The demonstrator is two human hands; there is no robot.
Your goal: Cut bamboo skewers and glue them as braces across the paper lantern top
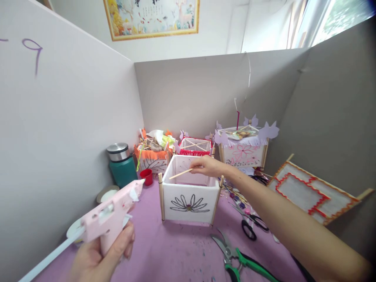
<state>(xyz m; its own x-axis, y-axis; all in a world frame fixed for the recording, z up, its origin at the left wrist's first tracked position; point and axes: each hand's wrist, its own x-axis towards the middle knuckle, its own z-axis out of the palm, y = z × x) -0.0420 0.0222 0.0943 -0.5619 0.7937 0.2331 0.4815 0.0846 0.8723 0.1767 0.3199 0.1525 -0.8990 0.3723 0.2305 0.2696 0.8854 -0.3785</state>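
My left hand [102,250] is wrapped round the handle of a pink glue gun [113,213], its nozzle pointing up and right, with a long white glue stick [53,254] sticking out of the back. In my right hand [205,166] I pinch a thin wooden stick [180,174], held over the open top of a white box-shaped lantern [189,201]. The lantern stands upright, with wooden posts at its corners and a dark flower drawn on its front panel. My right fingertips are partly hidden from view.
Green-handled pruning shears [235,256] and black-handled scissors [249,223] lie to the right. A teal bottle [122,166], a red cup [146,177] and tape rolls [107,194] stand left. Decorated lanterns [243,154] line the back; a red-trimmed panel [308,188] leans right. Grey partitions surround the table.
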